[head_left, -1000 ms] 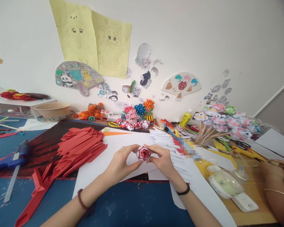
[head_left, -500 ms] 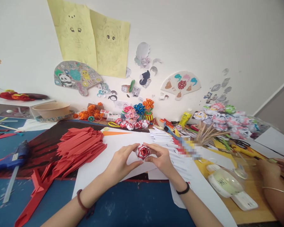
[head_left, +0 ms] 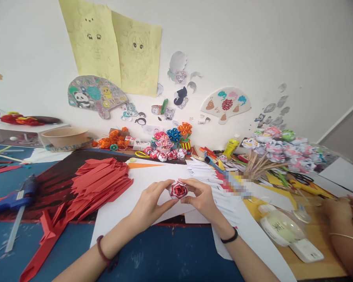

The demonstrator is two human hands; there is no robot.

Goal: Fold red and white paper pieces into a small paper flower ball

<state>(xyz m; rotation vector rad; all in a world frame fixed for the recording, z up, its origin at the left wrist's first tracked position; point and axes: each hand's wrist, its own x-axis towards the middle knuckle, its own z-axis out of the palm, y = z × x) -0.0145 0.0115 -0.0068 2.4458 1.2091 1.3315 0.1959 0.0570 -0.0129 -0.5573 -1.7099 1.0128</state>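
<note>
While the left hand (head_left: 149, 199) and right hand (head_left: 202, 197) pinched the flower (head_left: 179, 190) (red and white) from both sides | it was over the paper (head_left: 120, 203) | red strips (head_left: 100, 184) lay to the left

Two yellow drawings (head_left: 97, 47) hang at eleven o'clock, a panda fan (head_left: 96, 94) at ten, a white fan (head_left: 226, 102) at two. A beige bowl (head_left: 65, 140) sits at nine, a yellow bottle (head_left: 231, 148) at three.
</note>
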